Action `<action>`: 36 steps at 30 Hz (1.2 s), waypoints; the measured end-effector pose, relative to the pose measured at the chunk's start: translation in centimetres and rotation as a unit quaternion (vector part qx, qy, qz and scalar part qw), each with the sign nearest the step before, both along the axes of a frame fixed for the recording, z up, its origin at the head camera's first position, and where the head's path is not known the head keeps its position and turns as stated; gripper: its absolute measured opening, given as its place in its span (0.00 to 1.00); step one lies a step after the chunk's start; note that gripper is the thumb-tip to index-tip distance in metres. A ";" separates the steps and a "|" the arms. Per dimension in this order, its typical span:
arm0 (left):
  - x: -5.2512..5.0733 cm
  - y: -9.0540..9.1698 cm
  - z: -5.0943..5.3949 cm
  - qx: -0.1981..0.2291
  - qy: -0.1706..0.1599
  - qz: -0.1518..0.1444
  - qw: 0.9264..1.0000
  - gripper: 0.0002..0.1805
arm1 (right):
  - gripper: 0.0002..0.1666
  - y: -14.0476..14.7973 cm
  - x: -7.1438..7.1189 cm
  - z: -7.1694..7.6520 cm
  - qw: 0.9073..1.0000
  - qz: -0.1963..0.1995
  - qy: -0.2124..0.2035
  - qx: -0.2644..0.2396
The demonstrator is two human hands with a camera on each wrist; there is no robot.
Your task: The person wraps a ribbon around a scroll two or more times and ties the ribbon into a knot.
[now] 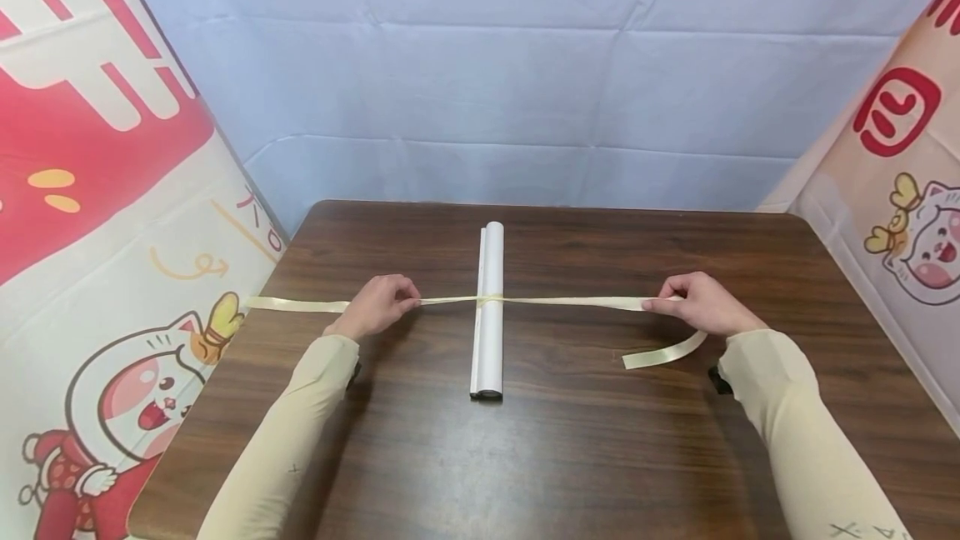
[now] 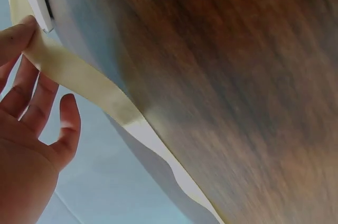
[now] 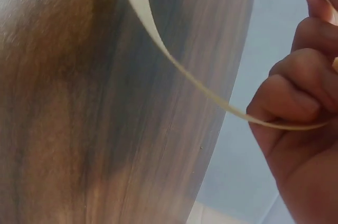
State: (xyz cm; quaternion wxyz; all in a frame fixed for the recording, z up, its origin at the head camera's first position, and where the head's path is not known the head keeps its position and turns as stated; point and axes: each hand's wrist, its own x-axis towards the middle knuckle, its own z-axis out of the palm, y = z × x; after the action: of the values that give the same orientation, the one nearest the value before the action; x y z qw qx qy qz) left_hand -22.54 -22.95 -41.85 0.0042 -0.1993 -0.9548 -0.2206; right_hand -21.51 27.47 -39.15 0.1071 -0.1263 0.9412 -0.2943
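Note:
A white rolled sheet (image 1: 491,340), with a narrow flap along its left side, lies lengthwise in the middle of the table. Around its middle passes a pale yellow ribbon (image 1: 570,302), crossing at the roll and stretched out to both sides. My left hand (image 1: 375,305) pinches the ribbon left of the roll between thumb and fingertips; its tail runs on to the table's left edge. On the right, my right hand (image 1: 701,302) pinches the other length, and that loose end curls down below the hand. In the right wrist view the ribbon (image 3: 200,87) passes by the curled fingers (image 3: 288,97).
The brown wood-grain table (image 1: 570,457) has rounded corners. Behind it hangs a pale blue cloth (image 1: 480,90). Printed cartoon banners stand at the left (image 1: 135,382) and right (image 1: 922,232) sides.

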 end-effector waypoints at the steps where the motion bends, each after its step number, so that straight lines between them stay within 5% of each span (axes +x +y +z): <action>1: 0.0 0.0 -0.1 -0.009 0.005 0.000 1.000 0.03 | 0.24 0.0 0.0 -0.1 1.000 0.002 -0.001 0.002; 18: 0.2 0.7 0.0 -0.165 0.034 0.005 0.986 0.03 | 0.22 -0.1 -0.4 -1.9 0.999 -0.002 -0.015 0.037; 25: 0.2 1.0 0.1 -0.187 0.046 0.001 0.981 0.04 | 0.22 0.2 -0.5 -3.1 0.999 -0.011 -0.027 0.046; 36: 0.0 0.5 0.5 -0.186 0.014 0.018 0.982 0.03 | 0.22 0.2 -0.6 -3.1 0.998 -0.013 -0.022 0.058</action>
State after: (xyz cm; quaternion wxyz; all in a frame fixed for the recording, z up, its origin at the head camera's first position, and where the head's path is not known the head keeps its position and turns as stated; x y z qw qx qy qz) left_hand -22.55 -22.46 -41.32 -0.0152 -0.1821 -0.9825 -0.0357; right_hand -22.15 27.64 -42.27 0.1315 -0.1011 0.9556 -0.2435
